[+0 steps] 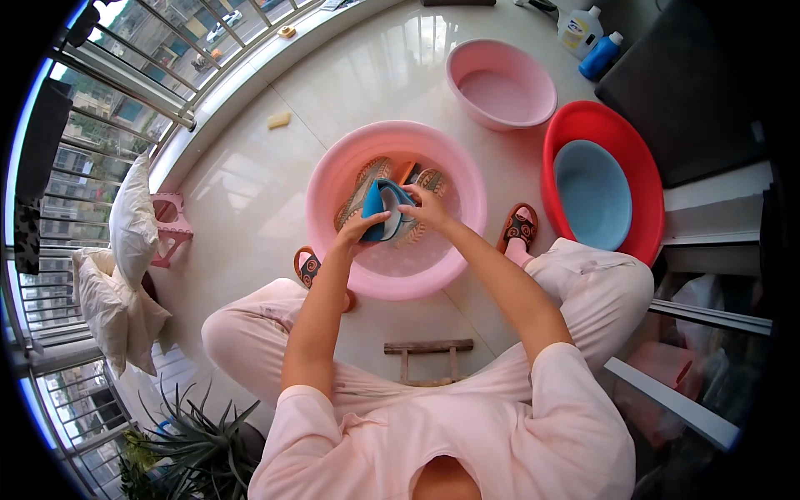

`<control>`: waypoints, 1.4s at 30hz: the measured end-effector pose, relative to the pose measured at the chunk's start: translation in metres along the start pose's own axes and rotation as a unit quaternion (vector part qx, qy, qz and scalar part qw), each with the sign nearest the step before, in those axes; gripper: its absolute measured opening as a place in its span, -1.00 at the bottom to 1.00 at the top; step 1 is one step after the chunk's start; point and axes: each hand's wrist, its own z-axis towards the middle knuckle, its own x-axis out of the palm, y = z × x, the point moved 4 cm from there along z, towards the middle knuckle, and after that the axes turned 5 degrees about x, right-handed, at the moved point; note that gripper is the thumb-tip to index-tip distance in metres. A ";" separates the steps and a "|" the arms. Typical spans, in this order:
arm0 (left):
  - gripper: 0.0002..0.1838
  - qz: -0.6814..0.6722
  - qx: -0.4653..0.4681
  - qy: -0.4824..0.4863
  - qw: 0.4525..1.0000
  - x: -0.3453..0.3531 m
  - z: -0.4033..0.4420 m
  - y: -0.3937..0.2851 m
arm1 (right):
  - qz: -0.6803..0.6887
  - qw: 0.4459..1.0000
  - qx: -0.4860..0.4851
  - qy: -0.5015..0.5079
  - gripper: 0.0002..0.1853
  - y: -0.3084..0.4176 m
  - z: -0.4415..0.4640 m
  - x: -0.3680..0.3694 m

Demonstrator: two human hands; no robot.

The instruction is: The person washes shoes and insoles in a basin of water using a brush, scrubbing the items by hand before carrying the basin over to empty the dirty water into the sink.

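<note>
A large pink basin (332, 258) of water stands on the floor between my feet. Above the water is a blue item with a whitish inside (375, 215), perhaps a shoe or slipper. My left hand (362, 227) grips its lower left side. On its upper right edge my right hand (425, 208) has its fingers closed. Woven tan shoes or soles (431, 180) lie in the basin behind and beside it, with an orange piece (403, 172) between them.
At the right are an empty pink basin (498, 90) and a red basin (646, 179) holding a light blue one (590, 196). Bottles (602, 55) stand at the back right. A yellow bar (279, 120), pink stool (172, 218), cushions (125, 308) and plant (204, 437) are leftward.
</note>
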 end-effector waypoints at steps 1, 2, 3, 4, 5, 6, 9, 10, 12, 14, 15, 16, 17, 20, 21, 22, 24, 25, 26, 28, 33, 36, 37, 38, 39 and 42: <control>-0.32 0.001 -0.004 -0.010 1.000 0.007 -0.009 -0.013 | -0.049 0.996 -0.070 -0.010 -0.55 0.004 0.006 -0.006; -0.32 0.003 -0.008 -0.020 1.000 0.013 -0.018 -0.026 | -0.091 0.996 -0.019 0.002 -0.62 0.024 0.008 -0.014; -0.32 0.004 -0.011 -0.032 0.999 0.014 -0.022 -0.031 | -0.112 0.993 -0.025 0.006 -0.63 0.040 0.012 -0.020; -0.36 0.005 0.004 0.009 1.000 0.010 -0.013 -0.031 | -0.134 0.990 -0.031 0.009 -0.64 0.051 0.017 -0.026; -0.36 -0.005 0.017 0.011 1.000 0.008 -0.006 -0.026 | -0.155 0.987 -0.035 0.012 -0.64 0.058 0.022 -0.029; -0.36 -0.016 0.028 0.013 0.999 0.018 -0.011 -0.033 | -0.063 0.997 -0.022 0.044 -0.62 0.055 0.028 -0.025; -0.40 -0.052 0.049 -0.017 0.997 0.025 -0.008 -0.037 | -0.149 0.988 0.019 0.023 -0.61 0.102 0.015 -0.020; -0.40 -0.083 0.084 -0.004 0.993 0.027 -0.006 -0.037 | -0.131 0.991 0.025 0.007 -0.59 0.086 0.019 -0.017; -0.35 -0.115 0.109 0.031 0.987 0.024 -0.006 -0.038 | -0.181 0.983 -0.005 0.009 -0.59 0.075 0.019 -0.016; -0.35 -0.134 0.073 0.050 0.987 0.016 -0.008 -0.037 | -0.240 0.970 -0.037 -0.005 -0.63 0.069 0.018 -0.020; -0.35 -0.143 0.054 0.060 0.986 0.010 -0.009 -0.036 | -0.275 0.960 -0.052 -0.019 -0.66 0.073 0.015 -0.023; -0.34 -0.152 0.054 0.062 0.985 0.005 -0.013 -0.040 | -0.309 0.948 -0.067 -0.034 -0.69 0.083 0.013 -0.026; -0.32 -0.161 0.054 0.063 0.983 0.000 -0.017 -0.045 | -0.371 0.924 -0.089 -0.029 -0.74 0.093 0.012 -0.030; -0.33 -0.169 0.072 -0.071 0.980 -0.040 -0.006 -0.027 | -0.528 0.838 -0.129 0.041 -0.91 0.116 0.018 -0.042; -0.34 -0.163 0.080 -0.137 0.974 -0.055 0.003 -0.013 | -0.554 0.825 -0.099 0.059 -0.90 0.117 0.020 -0.049; -0.37 -0.100 0.094 -0.182 0.974 -0.064 0.007 -0.002 | -0.579 0.808 -0.069 0.076 -0.89 0.125 0.023 -0.057; -0.39 -0.010 0.107 -0.200 0.974 -0.071 0.019 0.020 | -0.599 0.796 -0.047 0.078 -0.86 0.145 0.034 -0.084; -0.39 0.035 0.112 -0.209 0.971 -0.072 0.024 0.033 | -0.592 0.802 -0.053 0.061 -0.84 0.153 0.039 -0.106; -0.40 0.118 0.119 -0.209 0.963 -0.070 0.033 0.049 | -0.564 0.824 -0.034 0.043 -0.80 0.155 0.049 -0.133; -0.39 0.280 0.115 -0.186 0.935 -0.050 0.036 0.063 | -0.486 0.874 0.007 -0.002 -0.75 0.163 0.065 -0.192; -0.28 0.476 0.149 -0.176 0.849 -0.005 0.054 0.078 | -0.310 0.909 0.167 -0.223 -0.60 0.157 0.088 -0.325; -0.19 0.504 0.195 -0.187 0.820 -0.004 0.074 0.086 | -0.501 0.808 0.018 -0.309 -0.52 0.148 0.089 -0.329; -0.17 0.510 0.195 -0.186 0.817 -0.008 0.087 0.096 | -0.598 0.738 -0.064 -0.305 -0.50 0.139 0.090 -0.321; -0.15 0.517 0.194 -0.185 0.813 -0.008 0.095 0.102 | -0.555 0.785 -0.094 -0.259 -0.53 0.127 0.088 -0.297; -0.18 0.502 0.183 -0.178 0.826 -0.005 0.097 0.104 | -0.508 0.826 -0.121 -0.211 -0.56 0.115 0.085 -0.257; -0.32 0.492 0.165 -0.143 0.843 0.007 0.087 0.095 | -0.465 0.880 -0.091 -0.045 -0.61 0.057 0.076 -0.152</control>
